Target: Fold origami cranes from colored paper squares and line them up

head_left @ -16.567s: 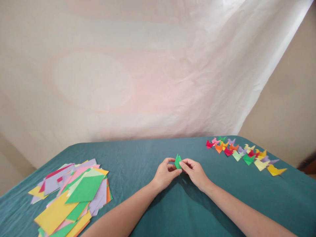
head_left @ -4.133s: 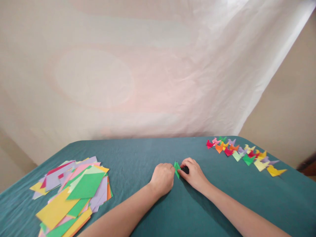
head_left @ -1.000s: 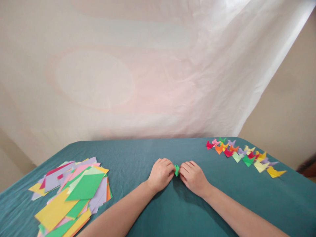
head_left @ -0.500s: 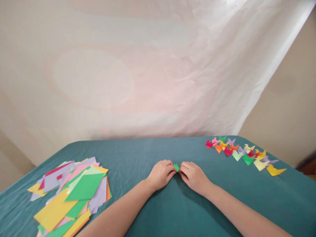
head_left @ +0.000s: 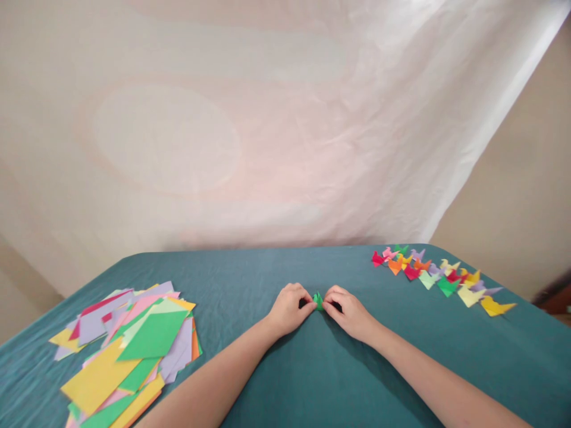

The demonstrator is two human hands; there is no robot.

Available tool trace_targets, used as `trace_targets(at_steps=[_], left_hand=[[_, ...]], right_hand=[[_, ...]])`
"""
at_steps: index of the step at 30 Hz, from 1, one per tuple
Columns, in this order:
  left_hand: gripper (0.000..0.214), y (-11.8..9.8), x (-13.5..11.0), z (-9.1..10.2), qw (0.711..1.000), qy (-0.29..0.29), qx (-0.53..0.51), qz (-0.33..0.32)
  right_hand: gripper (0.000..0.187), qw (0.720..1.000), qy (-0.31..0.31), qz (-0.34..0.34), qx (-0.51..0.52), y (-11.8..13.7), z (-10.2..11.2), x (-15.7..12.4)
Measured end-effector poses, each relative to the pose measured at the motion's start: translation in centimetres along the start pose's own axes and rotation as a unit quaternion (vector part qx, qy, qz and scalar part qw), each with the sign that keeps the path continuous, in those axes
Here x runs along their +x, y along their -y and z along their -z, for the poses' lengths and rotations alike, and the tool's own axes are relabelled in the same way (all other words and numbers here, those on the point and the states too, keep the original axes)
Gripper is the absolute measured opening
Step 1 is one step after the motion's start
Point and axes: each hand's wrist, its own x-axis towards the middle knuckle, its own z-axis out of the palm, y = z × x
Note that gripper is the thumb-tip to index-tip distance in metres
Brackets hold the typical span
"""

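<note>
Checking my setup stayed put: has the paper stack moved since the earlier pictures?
No. The stack lies by the same left edge of the table; left hand and right hand pinch the green piece, away from it.

Low at 6 o'clock in the frame, the left hand (head_left: 289, 309) and right hand (head_left: 350, 310) meet on the teal-covered desk (head_left: 321, 380), fingertips of both pinching a small green folded paper (head_left: 317, 300) between them, down against the cloth. From the hands, a loose pile of coloured paper sheets (head_left: 129, 351) lies at 8 o'clock, well apart. A row of folded paper figures (head_left: 439, 278) runs at 2 o'clock near the desk's edge. A creased white sheet (head_left: 267, 119) hangs behind at 12 o'clock.
</note>
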Motion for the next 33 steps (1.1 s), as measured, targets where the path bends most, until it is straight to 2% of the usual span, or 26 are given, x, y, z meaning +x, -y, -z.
trace_targets(at_steps=[12, 25, 29, 33], left_hand=[[0.021, 0.1, 0.0, -0.7, 0.999, -0.021, 0.027, 0.040], [0.014, -0.1, -0.1, -0.6, 0.998, -0.032, 0.056, 0.028], [0.012, -0.9, -0.3, 0.2, 0.997, -0.030, 0.069, -0.011], [0.020, -2.2, -0.8, 0.8, 0.987, 0.020, 0.135, -0.081]], right_hand=[[0.015, 0.999, -0.018, -0.021, -0.018, -0.1, -0.6, 0.3], [0.012, 0.998, -0.028, -0.031, -0.042, -0.1, -0.8, 0.5], [0.010, 0.998, -0.032, -0.037, -0.046, -0.1, -1.1, 0.5], [0.009, 0.998, -0.034, -0.034, -0.049, -0.3, -1.2, 0.5]])
